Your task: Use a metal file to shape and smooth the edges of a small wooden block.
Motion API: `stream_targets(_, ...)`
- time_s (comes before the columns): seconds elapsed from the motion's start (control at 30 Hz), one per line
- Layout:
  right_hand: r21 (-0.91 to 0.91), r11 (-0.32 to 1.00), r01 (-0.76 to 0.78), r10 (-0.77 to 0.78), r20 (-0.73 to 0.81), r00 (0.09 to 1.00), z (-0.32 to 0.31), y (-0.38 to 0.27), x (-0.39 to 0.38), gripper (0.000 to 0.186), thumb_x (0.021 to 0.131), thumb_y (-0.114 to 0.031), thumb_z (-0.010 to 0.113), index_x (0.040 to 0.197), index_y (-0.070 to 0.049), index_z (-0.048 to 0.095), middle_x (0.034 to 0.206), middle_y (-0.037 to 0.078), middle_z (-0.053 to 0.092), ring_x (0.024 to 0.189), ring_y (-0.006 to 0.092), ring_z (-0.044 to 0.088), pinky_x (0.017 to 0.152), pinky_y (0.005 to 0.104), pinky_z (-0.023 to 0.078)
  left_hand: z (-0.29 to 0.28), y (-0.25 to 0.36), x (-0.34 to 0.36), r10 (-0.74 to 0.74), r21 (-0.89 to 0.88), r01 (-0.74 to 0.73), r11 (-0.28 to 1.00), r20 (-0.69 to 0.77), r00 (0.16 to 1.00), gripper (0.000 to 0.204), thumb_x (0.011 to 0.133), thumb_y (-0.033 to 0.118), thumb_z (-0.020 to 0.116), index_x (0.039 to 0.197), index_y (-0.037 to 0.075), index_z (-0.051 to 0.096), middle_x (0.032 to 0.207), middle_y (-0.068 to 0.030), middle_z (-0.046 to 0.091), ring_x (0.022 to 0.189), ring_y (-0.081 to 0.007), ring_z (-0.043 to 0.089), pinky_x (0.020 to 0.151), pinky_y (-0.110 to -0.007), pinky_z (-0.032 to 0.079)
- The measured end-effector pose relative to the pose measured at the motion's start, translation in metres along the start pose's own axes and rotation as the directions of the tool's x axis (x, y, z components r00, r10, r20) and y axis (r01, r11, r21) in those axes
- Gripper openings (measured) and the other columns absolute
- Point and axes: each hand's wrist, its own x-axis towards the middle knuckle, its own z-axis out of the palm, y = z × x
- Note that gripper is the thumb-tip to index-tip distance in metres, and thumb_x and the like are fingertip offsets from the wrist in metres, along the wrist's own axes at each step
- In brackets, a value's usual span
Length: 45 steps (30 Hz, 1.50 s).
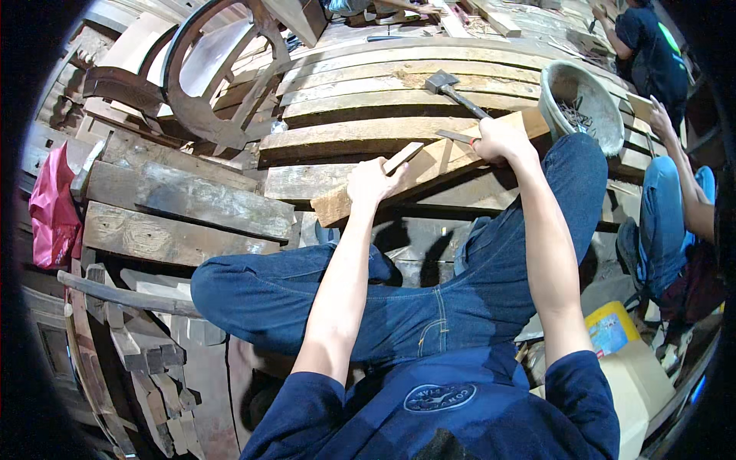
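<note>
Head view — metal blade (pixel 455 136), rear end hidden (by right hand (pixel 498 141)).

The slim, flat wooden strip (pixel 402 159) is pale tan; the thin metal blade (pixel 455 137) is dull grey, with orange-red at its handle end. Honey-yellow colours the long squared timber (pixel 429 175), its front face browner. The square-headed hammer (pixel 441 81) is dark grey. A round, grey-white bucket (pixel 549 100) contrasts with dark metal nails (pixel 573 115). Denim trousers (pixel 491 307) are deep blue with tan stitching; the navy cloth T-shirt (pixel 491 399) bears a pale-outlined oval. The crumpled bag (pixel 54 207) is magenta-pink.
</note>
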Motion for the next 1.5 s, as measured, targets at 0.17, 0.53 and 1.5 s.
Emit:
stream_targets(0.17,0.283,0.959,-0.017,0.054,-0.124,0.991,0.017,0.026,0.042,0.041,0.083,-0.031,0.062,0.1,0.006,0.063,0.097,0.03,0.065,0.096,0.0396,0.064,0.082,0.0447,0.051,0.012,0.001,0.002,0.026,0.026,-0.026,0.999,0.022,0.999,0.052,0.072,0.059,0.06,0.095,0.015,0.073,0.081,-0.0147,0.07,0.079,-0.0327,0.069,0.074,-0.043,0.055)
stream_targets(0.53,-0.042,0.999,0.014,-0.014,-0.003,1.0,0.008,0.017,0.013,0.04,0.083,-0.031,0.059,0.1,0.005,0.063,0.089,0.025,0.067,0.085,0.0351,0.067,0.074,0.0447,0.053,-0.001,0.002,-0.003,-0.032,0.01,0.031,0.999,0.077,0.997,0.052,0.073,0.061,0.061,0.095,0.015,0.073,0.08,-0.0139,0.07,0.079,-0.031,0.069,0.073,-0.042,0.055)
stream_targets(1.5,-0.084,0.996,-0.011,0.009,-0.028,1.0,0.019,0.009,0.012,0.031,0.081,-0.021,0.059,0.093,0.006,0.066,0.09,0.025,0.067,0.084,0.0342,0.068,0.073,0.0407,0.055,-0.003,0.004,-0.005,-0.038,-0.016,0.039,0.999,0.056,0.998,0.049,0.071,0.058,0.064,0.093,0.015,0.073,0.083,-0.0133,0.07,0.081,-0.0304,0.069,0.075,-0.042,0.054)
